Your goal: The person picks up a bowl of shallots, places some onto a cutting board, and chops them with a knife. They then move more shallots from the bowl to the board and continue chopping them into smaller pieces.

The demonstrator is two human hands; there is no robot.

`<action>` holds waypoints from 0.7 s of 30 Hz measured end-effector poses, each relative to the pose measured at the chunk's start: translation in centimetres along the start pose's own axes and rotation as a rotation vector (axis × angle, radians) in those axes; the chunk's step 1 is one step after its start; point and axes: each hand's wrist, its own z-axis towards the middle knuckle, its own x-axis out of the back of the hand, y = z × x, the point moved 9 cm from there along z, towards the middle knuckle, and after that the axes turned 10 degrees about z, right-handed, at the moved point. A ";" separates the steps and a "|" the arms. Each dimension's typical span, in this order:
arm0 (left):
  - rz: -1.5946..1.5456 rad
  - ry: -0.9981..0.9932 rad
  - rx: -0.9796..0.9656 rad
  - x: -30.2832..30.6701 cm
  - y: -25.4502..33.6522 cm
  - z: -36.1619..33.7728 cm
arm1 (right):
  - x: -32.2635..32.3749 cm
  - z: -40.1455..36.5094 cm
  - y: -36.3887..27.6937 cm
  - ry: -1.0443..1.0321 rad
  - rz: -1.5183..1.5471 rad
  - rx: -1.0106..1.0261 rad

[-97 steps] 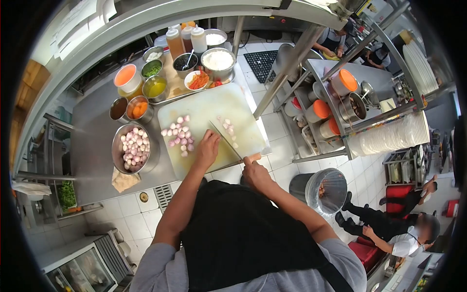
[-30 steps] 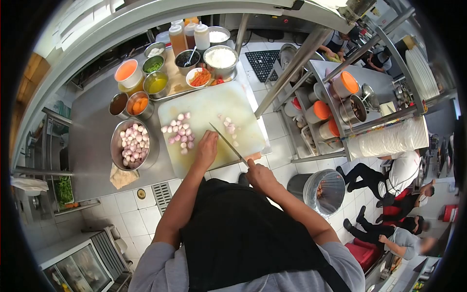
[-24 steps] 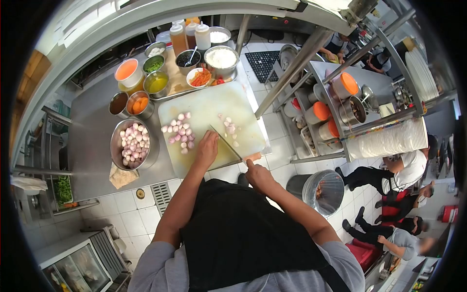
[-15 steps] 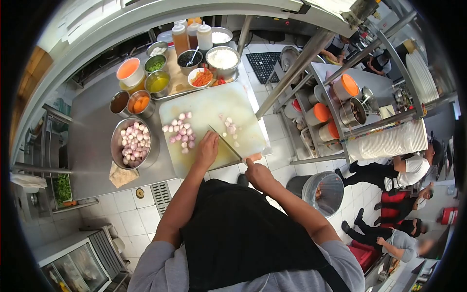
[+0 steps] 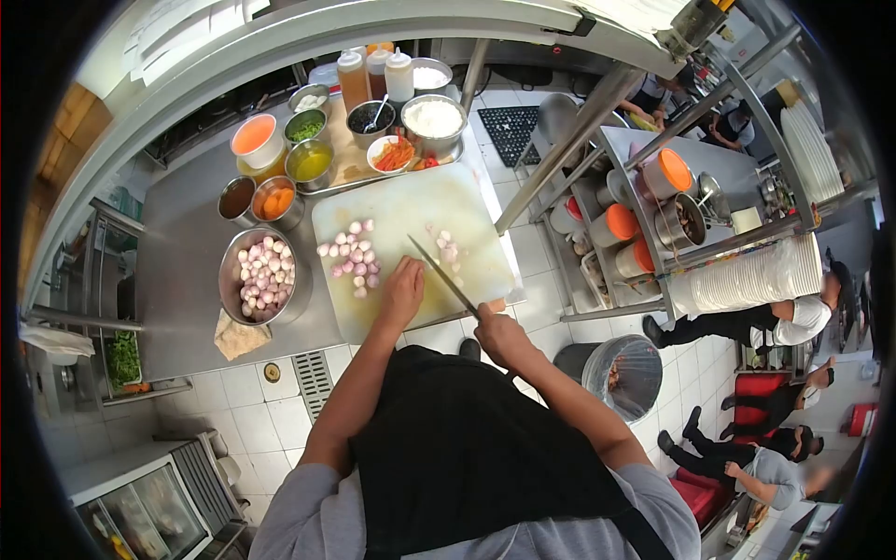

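Note:
My right hand is wrapped round the handle of a long kitchen knife. Its blade slants up and left over the white cutting board. Just left of the blade, my left hand rests on the board with its fingers curled together; whatever is under them is hidden. A cluster of peeled shallots lies on the board to the left of that hand. Beyond the blade is a small pile of cut shallot pieces. More peeled shallots fill a steel bowl left of the board.
Behind the board stand squeeze bottles, a bowl of white powder and a bowl of sliced peppers. A folded cloth lies at the table's front edge. At right are a lined bin and steel shelving; several people stand farther off.
The knife blade has swung away from my left hand, leaving a wider gap between them. My left hand stays curled at the board. The whole view has shifted slightly.

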 end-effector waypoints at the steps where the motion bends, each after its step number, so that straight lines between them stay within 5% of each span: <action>1: -0.007 -0.005 0.001 -0.1 0.1 0.0 | 1.0 -0.4 -0.2 0.028 0.015 0.006; 6: 0.021 0.081 0.033 3.3 -0.1 0.4 | 2.0 -1.3 -0.3 -0.029 0.170 0.050; 8: 0.381 0.126 0.032 5.7 -1.2 0.5 | 1.4 -1.2 0.1 -0.082 0.191 0.071; 11: 0.493 -0.020 0.078 5.9 -3.7 0.3 | 0.7 -0.5 1.1 -0.102 0.214 0.087; 21: 0.281 -0.092 -0.015 1.9 -1.1 0.8 | -0.1 -1.2 0.8 0.076 0.060 0.131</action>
